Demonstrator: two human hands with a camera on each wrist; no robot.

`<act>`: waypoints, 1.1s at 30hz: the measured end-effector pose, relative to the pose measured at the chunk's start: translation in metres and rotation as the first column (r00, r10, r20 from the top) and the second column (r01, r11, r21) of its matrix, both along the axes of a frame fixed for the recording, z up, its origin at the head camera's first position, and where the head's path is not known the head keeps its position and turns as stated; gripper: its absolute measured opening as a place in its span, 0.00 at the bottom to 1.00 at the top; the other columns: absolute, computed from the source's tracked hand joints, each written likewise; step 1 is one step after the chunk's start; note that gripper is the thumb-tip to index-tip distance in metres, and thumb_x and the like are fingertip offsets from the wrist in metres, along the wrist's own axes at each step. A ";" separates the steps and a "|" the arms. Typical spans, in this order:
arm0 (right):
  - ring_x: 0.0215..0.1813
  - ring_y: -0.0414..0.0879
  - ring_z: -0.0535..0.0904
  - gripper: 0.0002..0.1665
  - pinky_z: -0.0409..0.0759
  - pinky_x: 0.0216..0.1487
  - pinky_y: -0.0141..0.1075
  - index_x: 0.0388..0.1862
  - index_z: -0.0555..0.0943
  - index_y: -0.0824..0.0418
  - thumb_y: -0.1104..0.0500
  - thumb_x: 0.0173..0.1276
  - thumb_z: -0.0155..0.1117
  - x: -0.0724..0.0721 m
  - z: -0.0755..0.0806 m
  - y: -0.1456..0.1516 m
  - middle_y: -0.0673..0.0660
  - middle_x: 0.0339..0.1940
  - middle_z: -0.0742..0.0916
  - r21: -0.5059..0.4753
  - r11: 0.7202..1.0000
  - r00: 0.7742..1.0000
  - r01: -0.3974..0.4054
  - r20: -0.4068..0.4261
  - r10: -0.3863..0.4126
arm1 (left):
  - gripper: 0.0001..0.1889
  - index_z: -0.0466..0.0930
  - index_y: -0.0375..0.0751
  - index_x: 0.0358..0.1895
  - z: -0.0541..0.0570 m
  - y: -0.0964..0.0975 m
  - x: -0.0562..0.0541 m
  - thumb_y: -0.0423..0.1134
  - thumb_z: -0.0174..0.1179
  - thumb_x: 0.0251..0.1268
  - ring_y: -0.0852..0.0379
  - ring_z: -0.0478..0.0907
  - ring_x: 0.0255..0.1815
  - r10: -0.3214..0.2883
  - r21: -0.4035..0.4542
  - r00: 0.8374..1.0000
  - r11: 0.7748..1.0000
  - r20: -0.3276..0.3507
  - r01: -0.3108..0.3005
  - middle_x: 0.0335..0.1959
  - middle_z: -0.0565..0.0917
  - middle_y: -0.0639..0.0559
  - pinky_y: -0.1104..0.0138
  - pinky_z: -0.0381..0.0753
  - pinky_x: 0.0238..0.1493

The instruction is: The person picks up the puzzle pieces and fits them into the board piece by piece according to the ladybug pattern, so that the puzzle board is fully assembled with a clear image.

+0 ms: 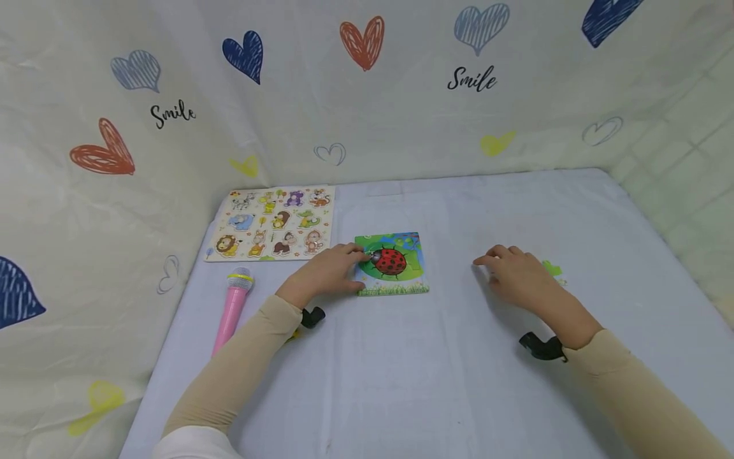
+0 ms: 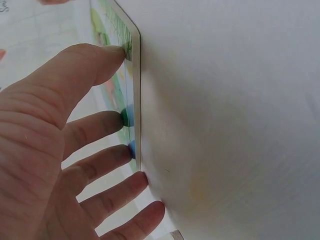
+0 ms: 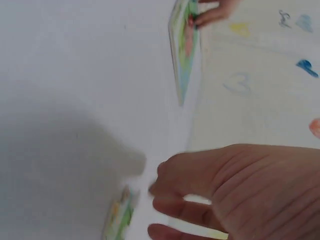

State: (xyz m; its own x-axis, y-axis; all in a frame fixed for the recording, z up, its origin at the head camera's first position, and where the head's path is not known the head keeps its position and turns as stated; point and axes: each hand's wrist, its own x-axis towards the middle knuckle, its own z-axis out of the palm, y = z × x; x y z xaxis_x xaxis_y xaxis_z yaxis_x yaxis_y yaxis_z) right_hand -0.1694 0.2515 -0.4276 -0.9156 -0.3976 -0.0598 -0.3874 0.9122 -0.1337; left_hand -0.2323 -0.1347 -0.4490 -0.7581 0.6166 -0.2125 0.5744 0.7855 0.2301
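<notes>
A square ladybug puzzle board (image 1: 395, 288) lies flat on the white-covered table, with a red spotted ladybug on a green and blue picture. My left hand (image 1: 325, 273) touches its left side; in the left wrist view the thumb (image 2: 100, 62) and spread fingers (image 2: 100, 125) rest on the board's edge. To the right, my right hand (image 1: 518, 280) hovers over the table with loosely bent fingers and nothing visible in them. A small green puzzle piece (image 1: 552, 268) shows just beyond that hand, partly hidden by it; the right wrist view shows a colourful piece (image 3: 119, 216) beside the fingertips.
An animal puzzle board (image 1: 269, 233) lies at the back left. A pink toy microphone (image 1: 232, 309) is in front of it, partly behind my left sleeve. Something small and yellow (image 1: 295, 335) peeks out beside the left wrist. A heart-printed cloth (image 1: 401, 115) hangs behind the table.
</notes>
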 end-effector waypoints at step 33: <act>0.40 0.50 0.82 0.22 0.81 0.40 0.49 0.53 0.82 0.58 0.59 0.57 0.71 -0.013 -0.009 0.042 0.58 0.42 0.88 -0.052 0.996 0.989 0.071 0.132 -0.063 | 0.35 0.70 0.51 0.76 0.002 0.000 0.003 0.58 0.65 0.70 0.44 0.65 0.78 -0.002 -0.014 1.000 1.000 -0.011 0.002 0.78 0.68 0.47 0.51 0.70 0.76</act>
